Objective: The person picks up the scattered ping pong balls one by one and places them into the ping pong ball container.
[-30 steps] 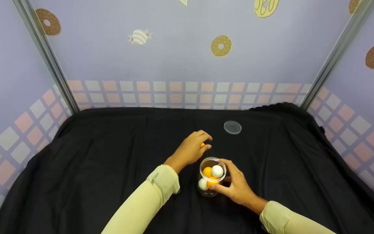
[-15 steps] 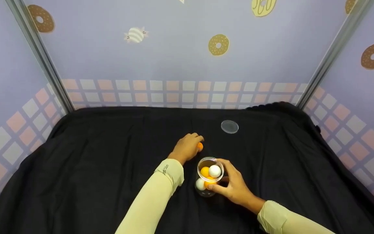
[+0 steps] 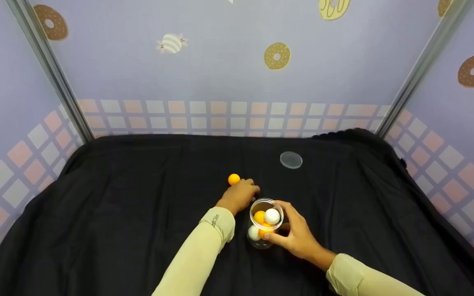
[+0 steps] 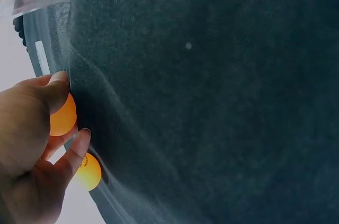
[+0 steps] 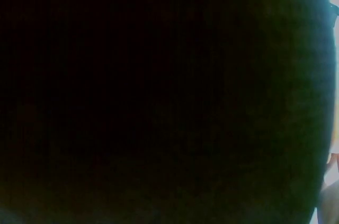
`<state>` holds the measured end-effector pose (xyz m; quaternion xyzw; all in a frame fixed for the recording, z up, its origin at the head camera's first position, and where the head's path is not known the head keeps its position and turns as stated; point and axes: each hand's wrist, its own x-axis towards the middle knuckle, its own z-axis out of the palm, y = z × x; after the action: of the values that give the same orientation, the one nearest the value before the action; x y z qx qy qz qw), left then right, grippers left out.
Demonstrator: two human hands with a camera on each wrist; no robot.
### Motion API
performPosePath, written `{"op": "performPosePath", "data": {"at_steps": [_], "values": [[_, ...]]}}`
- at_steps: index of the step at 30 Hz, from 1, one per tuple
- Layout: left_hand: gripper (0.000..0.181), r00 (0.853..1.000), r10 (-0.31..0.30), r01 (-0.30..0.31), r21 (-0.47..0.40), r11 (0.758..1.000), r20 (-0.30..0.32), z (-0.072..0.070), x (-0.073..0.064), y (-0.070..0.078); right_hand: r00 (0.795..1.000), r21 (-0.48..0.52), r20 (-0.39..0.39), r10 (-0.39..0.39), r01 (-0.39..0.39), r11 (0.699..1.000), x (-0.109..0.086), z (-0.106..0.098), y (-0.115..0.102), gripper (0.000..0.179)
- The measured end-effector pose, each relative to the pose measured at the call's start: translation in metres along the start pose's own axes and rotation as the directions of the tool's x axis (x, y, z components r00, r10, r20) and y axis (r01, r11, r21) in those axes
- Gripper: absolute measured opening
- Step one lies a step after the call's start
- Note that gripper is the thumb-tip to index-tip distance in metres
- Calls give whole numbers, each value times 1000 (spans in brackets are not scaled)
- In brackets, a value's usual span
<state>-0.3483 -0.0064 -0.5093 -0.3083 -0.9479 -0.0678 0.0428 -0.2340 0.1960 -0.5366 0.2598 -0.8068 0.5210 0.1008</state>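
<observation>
My left hand [image 3: 241,195] is low over the black cloth, just beyond the jar's left side. In the left wrist view it pinches an orange ping-pong ball [image 4: 64,116] between thumb and fingers; in the head view that ball is hidden by the hand. A second orange ping-pong ball [image 3: 233,179] lies on the cloth at the hand's far left side, close to the little finger. My right hand [image 3: 300,236] grips the clear jar [image 3: 260,245] from the right, thumb in front. Inside the open jar are several balls, among them a white ball [image 3: 272,216] and an orange ball [image 3: 260,217].
A clear round lid [image 3: 291,160] lies flat farther back, right of centre. Black cloth [image 3: 109,222] with folds covers the table. Patterned walls [image 3: 220,74] enclose the back and sides. The right wrist view is almost wholly dark.
My left hand has moved back toward the jar, and the orange ball at its far left side has come into sight. My right hand and the jar keep their place.
</observation>
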Motion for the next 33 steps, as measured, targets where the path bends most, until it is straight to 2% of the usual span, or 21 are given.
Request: {"op": "performPosePath", "data": {"at_steps": [10, 15, 19, 26, 30, 33], "values": [[15, 1000, -11, 11, -12, 1000, -13, 1, -4, -3, 1000, 4, 0, 1, -1, 1000, 1, 2, 1, 80], [17, 999, -3, 1, -49, 999, -39, -5, -6, -5, 1000, 6, -5, 0, 0, 1000, 1, 2, 1, 80], [22, 996, 14, -26, -135, 990, -93, -19, -8, -5, 1000, 5, -1, -8, 8, 1000, 2, 2, 1, 81], [25, 977, 34, -93, -278, 956, -210, -51, -15, 1, 1000, 7, 2, -11, 11, 1000, 2, 0, 1, 83], [26, 964, 60, -148, -334, 931, -260, -68, -27, 9, 1000, 9, 6, -8, 8, 1000, 1, -1, 2, 82], [26, 949, 94, -200, -342, 918, -301, -76, -40, 14, 1000, 10, 10, -11, 11, 1000, 1, 0, 2, 82]]}}
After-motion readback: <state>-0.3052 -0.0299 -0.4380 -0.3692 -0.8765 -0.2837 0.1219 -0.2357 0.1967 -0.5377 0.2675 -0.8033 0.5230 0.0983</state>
